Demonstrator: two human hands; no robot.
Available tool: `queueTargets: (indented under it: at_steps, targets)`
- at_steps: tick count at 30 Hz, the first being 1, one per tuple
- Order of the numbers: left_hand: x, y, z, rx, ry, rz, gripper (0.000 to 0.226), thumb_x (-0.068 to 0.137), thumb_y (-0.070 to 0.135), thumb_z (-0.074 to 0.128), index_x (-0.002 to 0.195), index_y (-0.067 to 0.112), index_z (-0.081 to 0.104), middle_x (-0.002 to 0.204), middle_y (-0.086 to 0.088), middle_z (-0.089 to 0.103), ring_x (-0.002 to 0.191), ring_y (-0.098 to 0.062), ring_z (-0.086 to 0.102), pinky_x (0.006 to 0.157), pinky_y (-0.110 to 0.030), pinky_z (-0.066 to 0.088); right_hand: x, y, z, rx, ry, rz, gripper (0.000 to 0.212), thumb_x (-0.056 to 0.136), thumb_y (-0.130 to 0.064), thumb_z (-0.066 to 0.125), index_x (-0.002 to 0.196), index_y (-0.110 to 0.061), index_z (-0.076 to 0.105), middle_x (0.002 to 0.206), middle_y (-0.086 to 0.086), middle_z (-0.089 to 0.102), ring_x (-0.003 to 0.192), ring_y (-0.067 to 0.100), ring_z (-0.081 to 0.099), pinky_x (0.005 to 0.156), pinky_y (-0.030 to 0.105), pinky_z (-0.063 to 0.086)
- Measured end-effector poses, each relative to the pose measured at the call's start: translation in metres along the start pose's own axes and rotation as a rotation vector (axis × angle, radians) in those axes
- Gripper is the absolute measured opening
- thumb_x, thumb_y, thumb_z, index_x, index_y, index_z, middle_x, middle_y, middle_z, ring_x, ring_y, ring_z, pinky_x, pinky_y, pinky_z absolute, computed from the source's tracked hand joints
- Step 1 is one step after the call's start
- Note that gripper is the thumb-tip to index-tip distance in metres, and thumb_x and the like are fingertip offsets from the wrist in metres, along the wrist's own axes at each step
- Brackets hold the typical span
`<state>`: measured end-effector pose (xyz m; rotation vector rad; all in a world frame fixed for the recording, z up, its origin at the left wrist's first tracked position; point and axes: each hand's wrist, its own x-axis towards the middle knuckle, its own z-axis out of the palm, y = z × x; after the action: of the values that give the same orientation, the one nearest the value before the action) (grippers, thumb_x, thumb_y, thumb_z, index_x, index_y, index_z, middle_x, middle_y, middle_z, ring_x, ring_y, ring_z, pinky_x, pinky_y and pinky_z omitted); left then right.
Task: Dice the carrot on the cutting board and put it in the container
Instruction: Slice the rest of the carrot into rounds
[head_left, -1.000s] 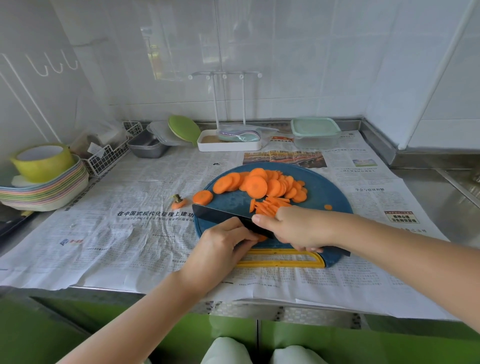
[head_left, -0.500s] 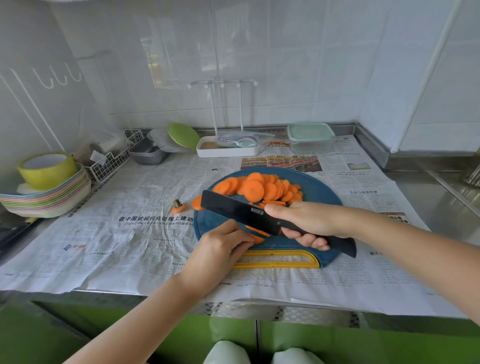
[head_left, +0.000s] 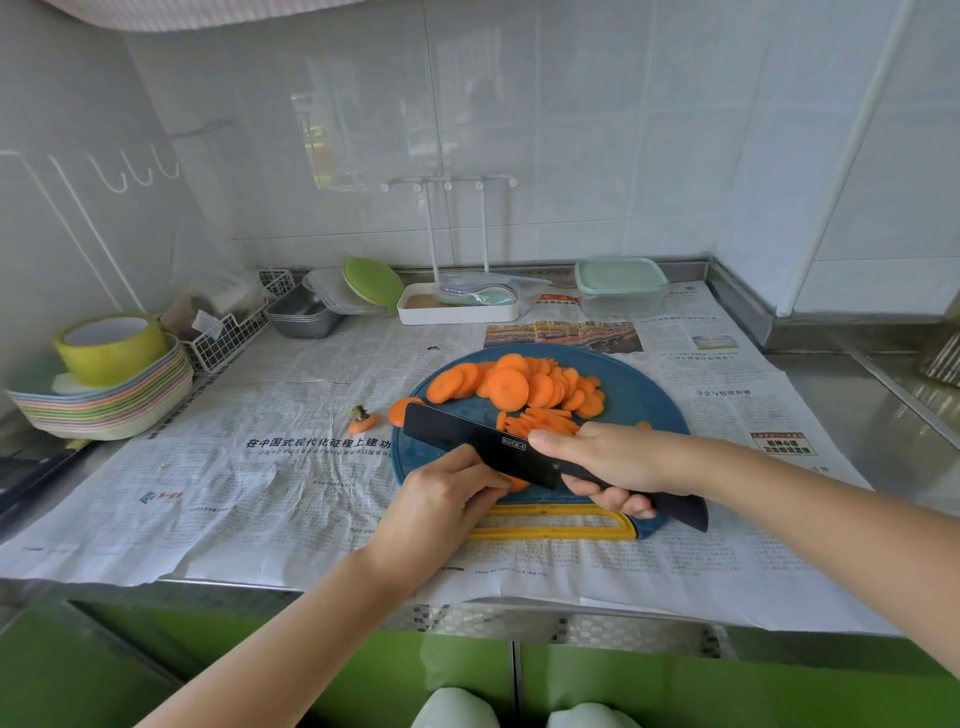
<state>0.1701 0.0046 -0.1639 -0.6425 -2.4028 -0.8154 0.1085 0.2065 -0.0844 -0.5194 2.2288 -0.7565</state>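
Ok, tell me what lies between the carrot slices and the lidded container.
In the head view, only bare cutting board and newspaper separate the carrot slices from the lidded container.

- The knife (head_left: 483, 444) has come up off the cutting board (head_left: 641, 397): a second ago its edge was down among the carrot, and now the blade hangs clear and tilted, its flat side and maker's mark showing
- The right hand (head_left: 610, 457) has risen with the handle
- Under the lifted blade more of an orange piece (head_left: 518, 484) shows, held at the fingertips of the left hand (head_left: 441, 499); it looks like a cut slice, though most of it is hidden
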Motion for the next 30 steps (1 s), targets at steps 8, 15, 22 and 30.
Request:
queueTargets:
  at_steps: [8,15,22,30]
  targets:
    - [0.000,-0.001,0.000,0.000,-0.003,-0.003,0.024,0.091,0.028,0.055,0.095,0.014,0.074,0.099,0.004,0.066,0.089,-0.004,0.065,0.078,-0.023,0.054,0.002,0.000,0.003,-0.008,-0.003,0.003,0.064,0.095,-0.068,0.025,0.063,-0.013,0.035,0.042,-0.001,0.031,0.032,0.013,0.029,0.037,0.021,0.034]
    - [0.000,-0.005,0.003,0.008,-0.015,-0.017,0.017,0.088,0.022,0.062,0.095,0.012,0.074,0.097,0.002,0.066,0.086,-0.008,0.066,0.075,-0.026,0.054,0.007,0.001,0.009,-0.060,0.015,0.047,0.066,0.094,-0.071,0.023,0.063,-0.014,0.032,0.043,0.002,0.031,0.030,0.015,0.029,0.035,0.020,0.032]
    - [0.001,-0.005,0.004,0.025,-0.008,-0.005,0.013,0.086,0.017,0.064,0.093,0.012,0.074,0.093,0.002,0.066,0.083,-0.007,0.065,0.074,-0.024,0.052,0.018,-0.008,0.007,-0.130,0.001,0.129,0.065,0.093,-0.073,0.023,0.061,-0.017,0.032,0.047,0.001,0.031,0.033,0.015,0.028,0.036,0.021,0.032]
    - [0.000,-0.003,0.003,0.064,0.035,-0.009,0.022,0.089,0.026,0.056,0.090,0.013,0.073,0.085,0.006,0.061,0.074,0.006,0.052,0.069,-0.009,0.047,0.021,0.003,-0.004,0.079,-0.073,0.125,0.066,0.091,-0.075,0.025,0.064,-0.016,0.038,0.043,-0.003,0.032,0.033,0.012,0.029,0.036,0.020,0.031]
